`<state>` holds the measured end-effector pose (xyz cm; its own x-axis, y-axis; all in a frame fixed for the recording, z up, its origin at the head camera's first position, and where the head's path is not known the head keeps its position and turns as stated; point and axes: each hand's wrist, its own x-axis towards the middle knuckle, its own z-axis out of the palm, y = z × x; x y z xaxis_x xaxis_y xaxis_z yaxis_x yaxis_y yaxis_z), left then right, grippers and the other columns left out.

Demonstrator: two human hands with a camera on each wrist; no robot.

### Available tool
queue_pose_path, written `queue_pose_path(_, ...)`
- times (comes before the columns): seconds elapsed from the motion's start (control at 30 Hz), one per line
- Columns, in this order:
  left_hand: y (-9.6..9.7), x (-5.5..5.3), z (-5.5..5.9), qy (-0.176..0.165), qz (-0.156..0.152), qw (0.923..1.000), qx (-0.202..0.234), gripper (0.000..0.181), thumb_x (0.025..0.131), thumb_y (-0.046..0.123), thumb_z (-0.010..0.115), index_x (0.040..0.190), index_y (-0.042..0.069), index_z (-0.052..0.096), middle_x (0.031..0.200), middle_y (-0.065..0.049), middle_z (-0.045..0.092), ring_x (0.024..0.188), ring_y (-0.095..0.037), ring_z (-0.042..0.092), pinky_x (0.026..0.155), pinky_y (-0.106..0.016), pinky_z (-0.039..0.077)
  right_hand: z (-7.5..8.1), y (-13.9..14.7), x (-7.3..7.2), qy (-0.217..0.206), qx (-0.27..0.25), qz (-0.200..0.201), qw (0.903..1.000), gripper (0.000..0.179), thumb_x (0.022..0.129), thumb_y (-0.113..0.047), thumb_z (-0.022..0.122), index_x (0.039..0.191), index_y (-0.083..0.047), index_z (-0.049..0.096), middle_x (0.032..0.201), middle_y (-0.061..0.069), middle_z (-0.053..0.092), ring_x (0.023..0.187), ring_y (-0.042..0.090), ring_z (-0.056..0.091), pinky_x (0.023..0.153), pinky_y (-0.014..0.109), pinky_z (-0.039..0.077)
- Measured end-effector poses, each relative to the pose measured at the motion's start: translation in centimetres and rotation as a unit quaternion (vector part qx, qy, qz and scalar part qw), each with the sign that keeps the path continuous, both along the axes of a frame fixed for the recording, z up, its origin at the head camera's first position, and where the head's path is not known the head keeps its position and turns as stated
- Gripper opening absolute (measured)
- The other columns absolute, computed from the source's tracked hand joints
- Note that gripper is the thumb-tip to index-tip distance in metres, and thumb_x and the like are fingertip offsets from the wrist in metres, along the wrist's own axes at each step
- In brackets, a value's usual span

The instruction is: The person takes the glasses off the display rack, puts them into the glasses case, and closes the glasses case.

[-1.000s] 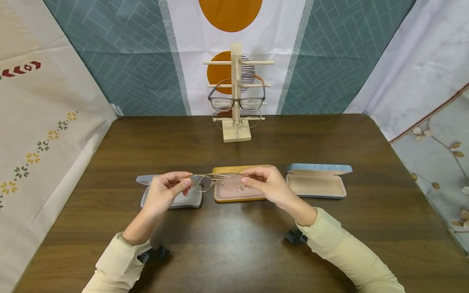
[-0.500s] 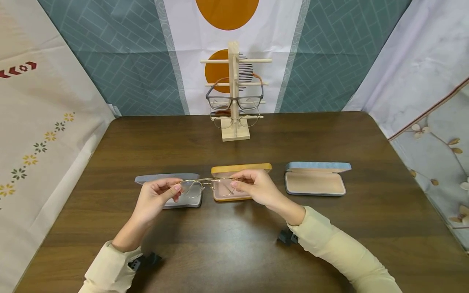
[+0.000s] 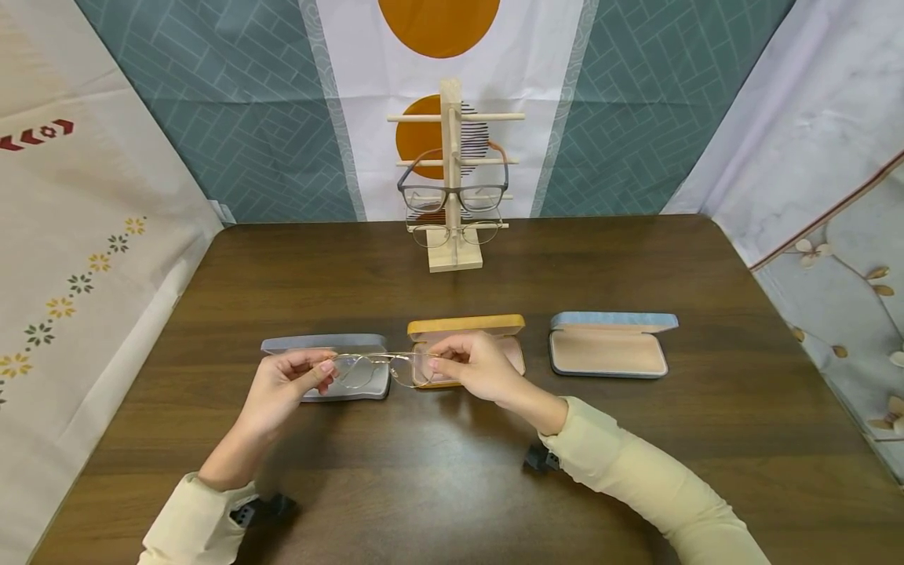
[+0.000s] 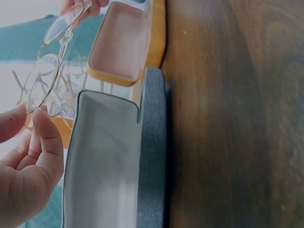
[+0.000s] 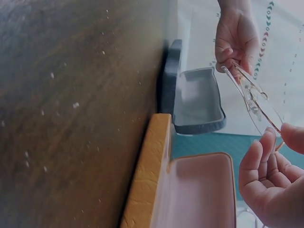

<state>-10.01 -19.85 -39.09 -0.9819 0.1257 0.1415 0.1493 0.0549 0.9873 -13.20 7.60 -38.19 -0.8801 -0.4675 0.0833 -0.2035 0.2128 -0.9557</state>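
Observation:
A pair of thin gold wire-rimmed eyeglasses [image 3: 381, 357] is held up between both hands, above the table. My left hand [image 3: 278, 388] pinches one end of the frame between thumb and fingers, and my right hand [image 3: 483, 373] pinches the other end. Below and behind the glasses lies an opened grey glasses case [image 3: 325, 342], partly covered by the left hand. An opened mustard-yellow case [image 3: 466, 322] with a pink lining [image 4: 121, 42] sits beside it, overlapped by the right hand. The right wrist view shows the eyeglasses [image 5: 251, 97] close above the right fingertips.
An opened light-blue glasses case [image 3: 610, 353] stands to the right on the brown wooden table [image 3: 452, 486]. At the back, a wooden eyewear rack [image 3: 450, 110] carries dark-framed glasses [image 3: 452, 191] and thin wire ones [image 3: 432, 235]. Patterned cloths [image 3: 275, 118] hang around the table.
Both hands have moved left and slightly nearer with the eyeglasses, which now overlap the grey case and the left part of the yellow one. The cases and rack stay put.

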Motion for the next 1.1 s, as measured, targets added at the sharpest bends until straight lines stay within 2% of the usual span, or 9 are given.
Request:
queue_pose_path(0.17, -0.7, 0.0, -0.4, -0.007, -0.001, 1.0, 0.002, 0.019, 0.085, -0.007, 0.057, 0.095, -0.023, 0.056, 0.072, 0.001, 0.065, 0.063, -0.009, 0.059, 0.053, -0.023, 0.05, -0.3, -0.7, -0.1, 0.009, 0.017, 0.0, 0.9998, 0.015, 0.081, -0.001, 0.065, 0.093, 0.007, 0.068, 0.078, 0.01, 0.065, 0.063, 0.006, 0.052, 0.054, 0.018, 0.043)
queue_pose_path(0.4, -1.5, 0.2, -0.7, -0.016, 0.012, 0.9997, -0.016, 0.02, 0.085, -0.005, 0.058, 0.096, -0.022, 0.057, 0.071, 0.001, 0.065, 0.06, -0.011, 0.058, 0.053, -0.023, 0.05, -0.4, -1.6, -0.2, 0.01, 0.039, -0.001, 0.9992, 0.013, 0.082, -0.003, 0.066, 0.092, 0.005, 0.068, 0.076, 0.007, 0.065, 0.062, 0.004, 0.052, 0.054, 0.018, 0.043)
queue_pose_path(0.6, -2.6, 0.2, -1.3, -0.012, 0.018, 0.9997, -0.015, 0.022, 0.085, -0.001, 0.06, 0.096, -0.02, 0.058, 0.071, 0.0, 0.065, 0.061, -0.011, 0.059, 0.053, -0.023, 0.049, -0.5, -2.6, -0.3, 0.026, 0.052, 0.007, 0.9983, 0.013, 0.081, -0.006, 0.067, 0.091, 0.003, 0.069, 0.074, 0.005, 0.065, 0.061, 0.003, 0.052, 0.055, 0.018, 0.044)
queue_pose_path(0.83, -3.5, 0.3, -1.2, -0.025, 0.025, 0.9986, -0.04, 0.015, 0.085, -0.001, 0.06, 0.094, -0.012, 0.063, 0.072, 0.002, 0.065, 0.061, -0.012, 0.059, 0.053, -0.023, 0.049, -0.8, -3.5, -0.5, 0.007, 0.045, 0.007, 0.9989, 0.012, 0.081, -0.007, 0.068, 0.089, 0.002, 0.069, 0.072, 0.003, 0.063, 0.058, 0.004, 0.051, 0.052, 0.017, 0.043)
queue_pose_path(0.87, -3.8, 0.1, -1.6, -0.019, 0.018, 0.9993, -0.026, 0.014, 0.086, -0.003, 0.059, 0.095, -0.011, 0.064, 0.072, 0.0, 0.066, 0.062, -0.013, 0.06, 0.053, -0.022, 0.049, -0.8, -3.6, -0.6, 0.005, 0.045, 0.006, 0.999, 0.012, 0.081, -0.007, 0.068, 0.089, 0.002, 0.069, 0.072, 0.003, 0.063, 0.057, 0.004, 0.05, 0.052, 0.017, 0.042)
queue_pose_path(0.97, -4.7, 0.0, -2.3, -0.023, 0.02, 0.9989, -0.036, 0.02, 0.086, 0.002, 0.06, 0.099, -0.013, 0.062, 0.074, 0.0, 0.066, 0.064, -0.013, 0.06, 0.054, -0.023, 0.05, -0.9, -4.1, -0.6, -0.006, 0.043, 0.003, 0.999, 0.014, 0.081, -0.007, 0.068, 0.091, 0.003, 0.069, 0.072, 0.004, 0.063, 0.055, 0.005, 0.05, 0.05, 0.017, 0.042)
queue_pose_path(1.0, -5.0, -0.1, -2.7, -0.023, 0.019, 0.9988, -0.038, 0.025, 0.086, 0.004, 0.061, 0.101, -0.016, 0.059, 0.075, -0.001, 0.066, 0.065, -0.013, 0.06, 0.055, -0.024, 0.05, -0.9, -4.3, -0.6, -0.011, 0.044, 0.001, 0.999, 0.014, 0.081, -0.007, 0.068, 0.091, 0.003, 0.069, 0.072, 0.004, 0.063, 0.054, 0.005, 0.05, 0.049, 0.017, 0.041)
queue_pose_path(1.1, -6.3, -0.5, -4.0, -0.032, 0.023, 0.9981, -0.048, 0.03, 0.086, 0.008, 0.063, 0.104, -0.016, 0.058, 0.077, -0.001, 0.067, 0.067, -0.011, 0.061, 0.056, -0.025, 0.051, -1.0, -4.8, -0.6, -0.007, 0.051, 0.0, 0.9987, 0.015, 0.081, -0.008, 0.067, 0.093, 0.002, 0.069, 0.074, 0.004, 0.064, 0.055, 0.005, 0.051, 0.049, 0.017, 0.042)
